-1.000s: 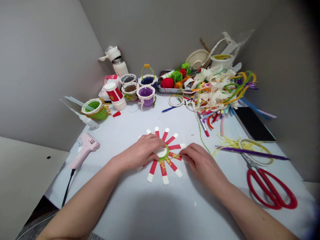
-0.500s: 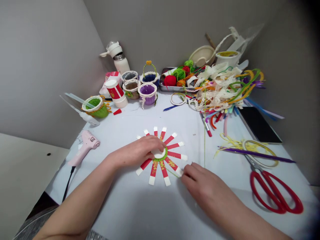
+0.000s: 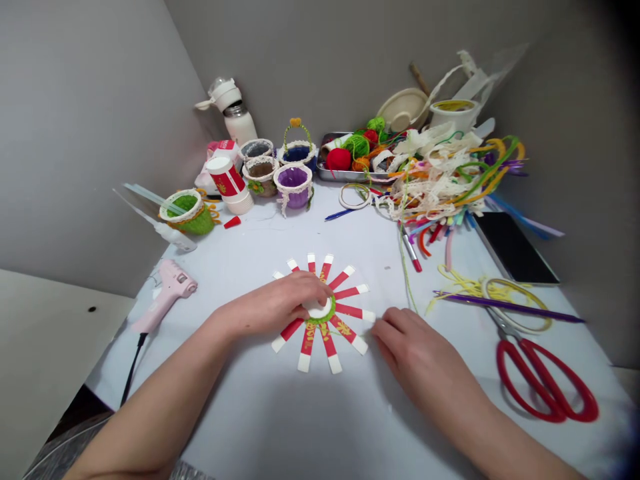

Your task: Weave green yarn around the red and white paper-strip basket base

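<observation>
A paper cup cut into red-and-white strips lies fanned out flat on the white table, with green yarn wound round its white base. My left hand rests on that base, fingertips pressing it down. My right hand sits just right of the strips, fingers curled in a pinch at the end of a thin green yarn strand. The strand runs away toward the heap at the back.
Red scissors, a purple stick and a black phone lie at the right. A pink glue gun lies at the left. Yarn-covered cup baskets, a tray of yarn balls and tangled lace and pipe cleaners crowd the back.
My right hand pulled away from the strips toward me, then moved back up beside their right edge. The left hand stayed on the cup's base.
</observation>
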`<state>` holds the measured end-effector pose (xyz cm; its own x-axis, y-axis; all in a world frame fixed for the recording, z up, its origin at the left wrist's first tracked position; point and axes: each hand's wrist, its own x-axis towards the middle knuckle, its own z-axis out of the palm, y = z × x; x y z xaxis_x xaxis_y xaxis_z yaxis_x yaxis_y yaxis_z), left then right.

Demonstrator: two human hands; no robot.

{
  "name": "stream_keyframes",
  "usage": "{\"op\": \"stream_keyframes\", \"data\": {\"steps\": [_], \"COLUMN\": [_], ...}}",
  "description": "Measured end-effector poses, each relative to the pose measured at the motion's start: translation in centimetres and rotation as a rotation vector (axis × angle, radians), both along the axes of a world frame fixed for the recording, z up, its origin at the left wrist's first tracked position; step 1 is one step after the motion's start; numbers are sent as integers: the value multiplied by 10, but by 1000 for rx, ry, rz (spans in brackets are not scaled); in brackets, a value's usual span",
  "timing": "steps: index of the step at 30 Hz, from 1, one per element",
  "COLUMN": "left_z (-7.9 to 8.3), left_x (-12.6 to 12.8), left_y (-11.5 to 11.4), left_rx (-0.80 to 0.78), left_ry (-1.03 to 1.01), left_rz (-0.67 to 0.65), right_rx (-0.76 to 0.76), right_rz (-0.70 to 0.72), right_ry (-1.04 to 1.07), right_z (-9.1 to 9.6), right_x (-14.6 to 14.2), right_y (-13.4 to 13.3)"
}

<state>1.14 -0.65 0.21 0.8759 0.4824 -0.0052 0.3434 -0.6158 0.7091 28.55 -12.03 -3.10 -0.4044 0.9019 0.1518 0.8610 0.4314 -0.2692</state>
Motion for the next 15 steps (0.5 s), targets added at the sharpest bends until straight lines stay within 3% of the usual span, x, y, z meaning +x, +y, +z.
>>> {"op": "stream_keyframes", "data": {"steps": [8,15], "left_z": [-3,6], "left_x": [6,9], "left_y": [-5,-7], "left_rx": [-28,-17], "left_ry": [-31,-24], "left_rz": [-38,-41], "right_rx": [-88,-55], "right_rz": [-194,-233], "right_ry": [229,267], "right_z": [-12,-19], "right_x": [-9,-17], "right_y": [46,49]}}
